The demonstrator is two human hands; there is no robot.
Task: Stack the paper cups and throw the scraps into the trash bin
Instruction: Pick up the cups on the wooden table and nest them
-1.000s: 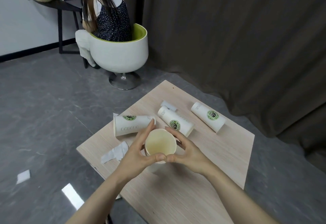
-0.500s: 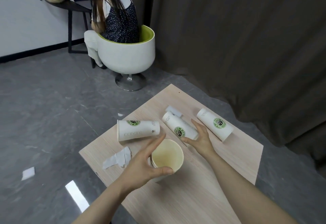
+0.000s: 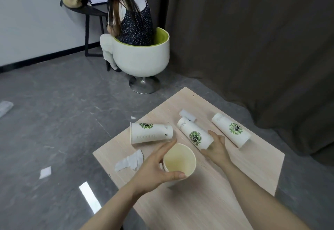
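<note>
An upright paper cup stands near the middle of the light wooden table, and my left hand grips its rim and side. Three more white cups with green logos lie on their sides: the left cup, the middle cup and the right cup. My right hand wraps around the open end of the middle cup. A torn paper scrap lies near the table's left edge. A small white scrap rests behind the middle cup.
A person sits in a white and green tub chair beyond the table, beside a dark side table. Paper scraps lie on the grey floor at left. A dark curtain hangs behind. No trash bin is in view.
My right hand has left the upright cup and moved back-right onto the middle lying cup. My left hand keeps hold of the upright cup.
</note>
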